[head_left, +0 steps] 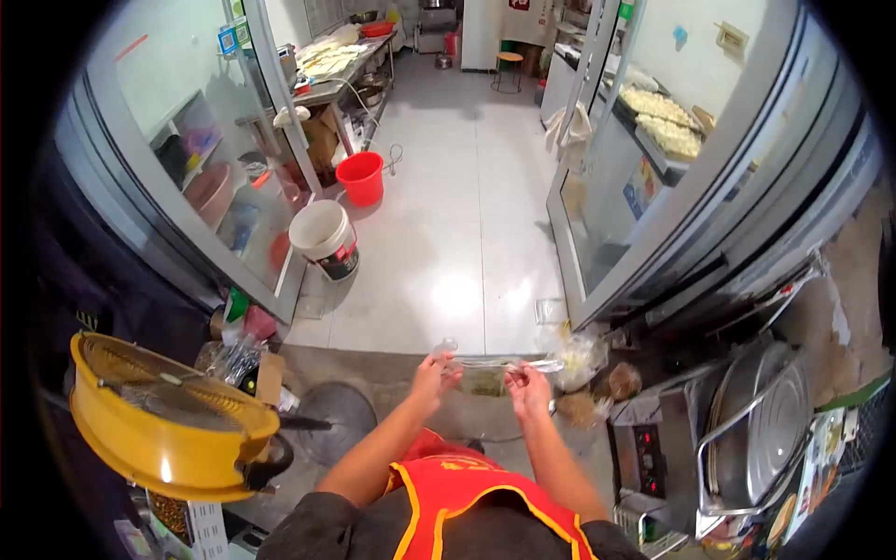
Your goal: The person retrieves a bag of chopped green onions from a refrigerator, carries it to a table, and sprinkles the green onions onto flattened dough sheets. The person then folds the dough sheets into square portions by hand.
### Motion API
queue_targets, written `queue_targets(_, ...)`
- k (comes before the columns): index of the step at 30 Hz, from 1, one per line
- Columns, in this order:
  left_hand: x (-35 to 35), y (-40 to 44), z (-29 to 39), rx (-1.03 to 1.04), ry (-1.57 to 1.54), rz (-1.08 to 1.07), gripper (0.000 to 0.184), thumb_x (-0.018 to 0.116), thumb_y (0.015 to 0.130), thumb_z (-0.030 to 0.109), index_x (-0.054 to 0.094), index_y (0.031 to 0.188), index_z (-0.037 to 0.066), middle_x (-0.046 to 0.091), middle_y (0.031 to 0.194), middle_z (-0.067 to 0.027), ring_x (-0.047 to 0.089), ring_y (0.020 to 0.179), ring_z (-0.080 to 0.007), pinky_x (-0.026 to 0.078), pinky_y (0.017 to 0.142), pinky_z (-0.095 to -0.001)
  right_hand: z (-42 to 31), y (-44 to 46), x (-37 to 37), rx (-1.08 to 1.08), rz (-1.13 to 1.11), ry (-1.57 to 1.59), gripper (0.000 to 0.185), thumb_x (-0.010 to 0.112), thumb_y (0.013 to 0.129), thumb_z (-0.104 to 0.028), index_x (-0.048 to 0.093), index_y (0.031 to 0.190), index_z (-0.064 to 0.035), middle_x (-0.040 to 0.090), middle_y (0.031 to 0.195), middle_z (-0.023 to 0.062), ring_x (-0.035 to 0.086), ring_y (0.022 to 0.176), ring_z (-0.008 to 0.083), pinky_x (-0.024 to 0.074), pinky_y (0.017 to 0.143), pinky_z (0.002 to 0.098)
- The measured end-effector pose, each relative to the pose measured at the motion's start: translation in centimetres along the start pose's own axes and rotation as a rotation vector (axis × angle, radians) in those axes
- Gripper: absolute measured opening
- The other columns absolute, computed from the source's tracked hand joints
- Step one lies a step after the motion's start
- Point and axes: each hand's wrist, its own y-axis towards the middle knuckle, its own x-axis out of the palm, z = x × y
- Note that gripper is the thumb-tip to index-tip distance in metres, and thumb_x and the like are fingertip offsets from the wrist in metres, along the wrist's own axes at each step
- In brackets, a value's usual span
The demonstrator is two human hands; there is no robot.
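Between my two hands stretches a clear, crinkled plastic bag (485, 363), its top edge pulled nearly straight across in front of my red apron. My left hand (436, 375) pinches one end, fingers closed on the film. At the other end, my right hand (529, 388) grips the bag between thumb and fingers, and a bunched bit sticks out past it to the right. The lower part of the bag is see-through, so its outline is hard to make out.
A yellow drum fan (168, 420) stands at left. Ahead, a glass doorway opens onto a tiled floor (439, 187) with a white bucket (322, 238) and a red bucket (361, 177). Filled plastic bags (581, 359) lie near the right door; a metal-lidded cooker (761, 420) stands at right.
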Motion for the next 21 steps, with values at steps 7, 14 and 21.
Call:
queue_targets(7,1.4,16.5,2.4,-0.045,-0.368,0.059,0.017,0.050,0.091,0.005,0.048,0.108,0.000,0.052,0.101,-0.0129,0.056,0.096,-0.0286,0.052,0.084,-0.0363,-2.7,15.1,6.2,0.086,0.215,0.259,0.010,0.041,0.088,-0.001,0.051,0.092,-0.0009,0.055,0.084,0.0102,0.057,0.079,0.0223,0.0492,0.058,0.0301)
queue_targets(14,6.9,33.0,15.0,-0.190,-0.482,0.030,0.016,0.049,0.093,0.011,0.048,0.108,0.006,0.051,0.092,-0.0080,0.054,0.078,-0.0202,0.047,0.062,-0.0262,-6.4,30.5,16.9,0.308,0.116,0.097,0.007,0.052,0.087,-0.015,0.051,0.083,-0.0091,0.046,0.064,-0.0005,0.036,0.047,0.0115,0.0270,0.037,0.0237)
queue_targets(21,13.9,43.9,34.0,-0.223,-0.221,-0.139,0.013,0.046,0.094,0.016,0.051,0.104,0.009,0.045,0.071,-0.0001,0.040,0.052,-0.0093,0.028,0.040,-0.0214,-13.1,42.8,36.1,0.326,-0.091,0.026,0.019,0.052,0.090,-0.023,0.060,0.104,-0.0113,0.056,0.071,0.0011,0.045,0.051,0.0113,0.0286,0.037,0.0228)
